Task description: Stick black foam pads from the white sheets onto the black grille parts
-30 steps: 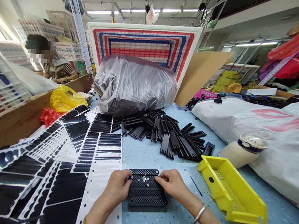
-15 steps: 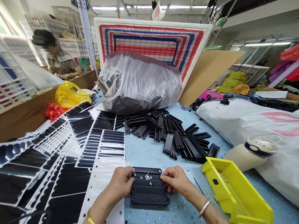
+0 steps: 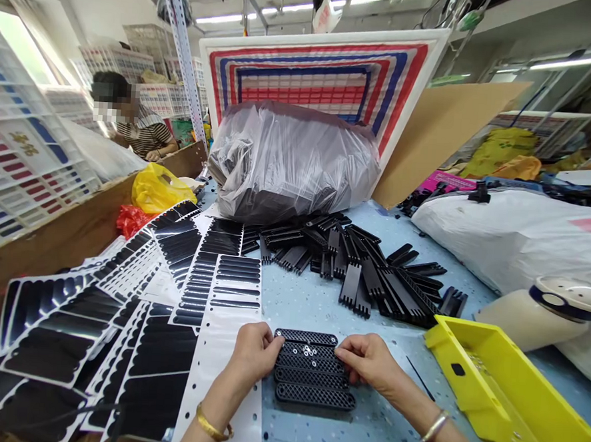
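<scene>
Black grille strips lie side by side, four in a row, on the blue bench right in front of you. Your left hand is curled, fingertips pinched on the left end of the upper strips. Your right hand is curled the same way, pinching their right end. Small silvery rings sit on the second strip between your hands; what kind they are is too small to tell. A gold bangle is on your left wrist and a silver bangle on your right.

Your left hand rests over a white punched backing sheet. Glossy black sticker sheets fan out further left. To the right, near your forearm, lies a yellow tray, with a white bottle on its side just behind it.

Further back is a loose pile of black comb parts, then a clear plastic bag full of dark parts. A white sack fills the right side. Far left, a person in a striped shirt sits behind a yellow bag.
</scene>
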Tool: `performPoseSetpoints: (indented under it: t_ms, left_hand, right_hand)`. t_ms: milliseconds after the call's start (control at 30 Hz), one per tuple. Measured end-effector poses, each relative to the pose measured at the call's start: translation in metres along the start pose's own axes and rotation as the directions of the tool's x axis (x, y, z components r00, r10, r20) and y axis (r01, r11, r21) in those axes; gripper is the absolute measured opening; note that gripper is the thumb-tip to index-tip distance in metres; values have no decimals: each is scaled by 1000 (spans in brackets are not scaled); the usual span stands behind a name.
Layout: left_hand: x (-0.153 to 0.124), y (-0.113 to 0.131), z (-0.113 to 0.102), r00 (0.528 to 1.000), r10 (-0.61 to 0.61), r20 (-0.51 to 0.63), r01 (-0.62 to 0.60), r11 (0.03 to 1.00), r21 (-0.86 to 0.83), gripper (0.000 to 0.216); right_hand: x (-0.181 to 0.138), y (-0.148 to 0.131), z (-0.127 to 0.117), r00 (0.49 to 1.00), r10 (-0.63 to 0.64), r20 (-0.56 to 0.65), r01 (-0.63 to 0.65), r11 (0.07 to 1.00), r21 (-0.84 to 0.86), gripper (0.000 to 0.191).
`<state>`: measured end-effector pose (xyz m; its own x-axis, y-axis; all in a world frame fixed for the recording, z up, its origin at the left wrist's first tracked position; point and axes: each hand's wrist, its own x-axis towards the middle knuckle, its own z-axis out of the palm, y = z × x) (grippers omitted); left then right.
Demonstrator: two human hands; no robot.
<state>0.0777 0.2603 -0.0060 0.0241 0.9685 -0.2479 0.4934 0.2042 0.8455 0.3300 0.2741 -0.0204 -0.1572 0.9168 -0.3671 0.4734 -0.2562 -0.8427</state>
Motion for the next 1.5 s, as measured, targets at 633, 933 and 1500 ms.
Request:
performPoseSetpoints:
  t_ms: [633,933,1500]
  left_hand:
    - [14,-7,-10,944,-97,316,190,941,-281,29]
    - [8,5,-12,985,-59,165,52,997,51,18]
    - [-10,28,9,953,255,167,-304,834,461,26]
  right_hand:
    - [-3,-8,2,1000,-29,-3,29,999,-35,30]
    - [-5,-4,-1,983,-138,-119,97,949,-301,26]
    - [-7,-62,28,948,-309,77,275,674,-686,25]
